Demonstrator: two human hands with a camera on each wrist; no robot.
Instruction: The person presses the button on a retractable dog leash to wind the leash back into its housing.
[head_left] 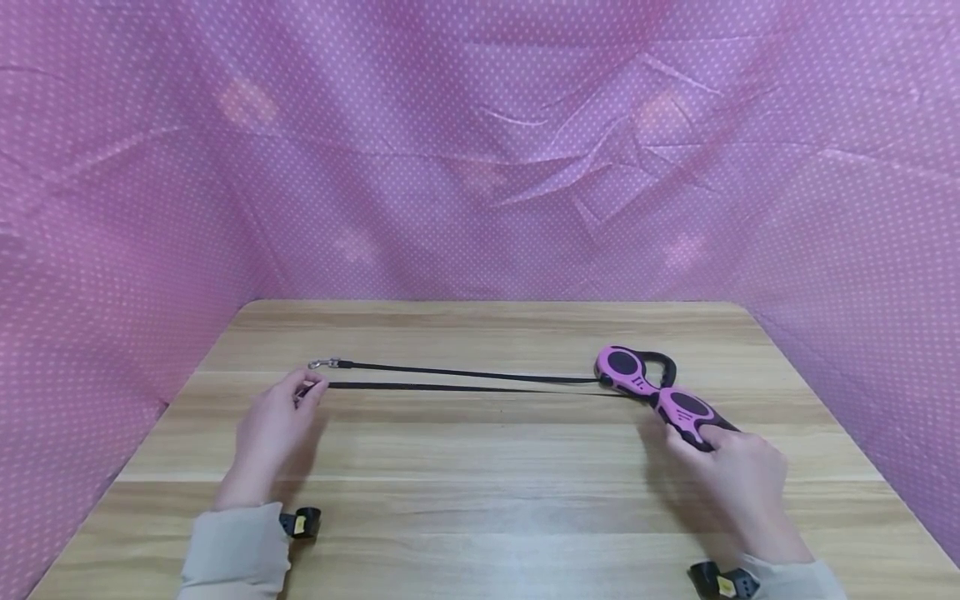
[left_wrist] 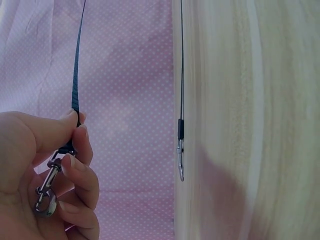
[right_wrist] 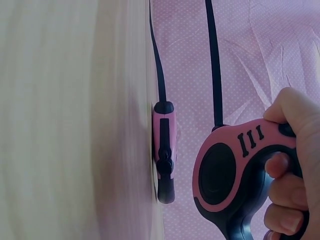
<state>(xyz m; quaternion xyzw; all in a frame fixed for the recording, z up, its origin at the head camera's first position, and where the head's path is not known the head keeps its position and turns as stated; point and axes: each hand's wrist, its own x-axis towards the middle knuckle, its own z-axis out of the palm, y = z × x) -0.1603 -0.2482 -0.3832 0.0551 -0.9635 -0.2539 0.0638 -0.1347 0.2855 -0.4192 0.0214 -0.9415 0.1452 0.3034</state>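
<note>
My right hand (head_left: 742, 471) grips the handle of a pink and black retractable dog leash (right_wrist: 232, 145), fingers curled through its loop. From this leash a black strap (head_left: 427, 387) runs taut across to my left hand (head_left: 277, 421). There thumb and forefinger pinch the strap's end, and its metal snap hook (left_wrist: 46, 197) hangs against the curled fingers. Just beyond, a second pink and black retractable leash (head_left: 621, 363) lies on the table with its strap (head_left: 465, 374) drawn out to the left. That strap ends in another snap hook (head_left: 324, 363), just past my left fingertips.
Both leashes are over a light wood-grain table (head_left: 495, 508). Pink dotted cloth (head_left: 480, 217) hangs behind the table and along both sides. Each wrist wears a small black camera, one by the left sleeve (head_left: 236, 546) and one by the right.
</note>
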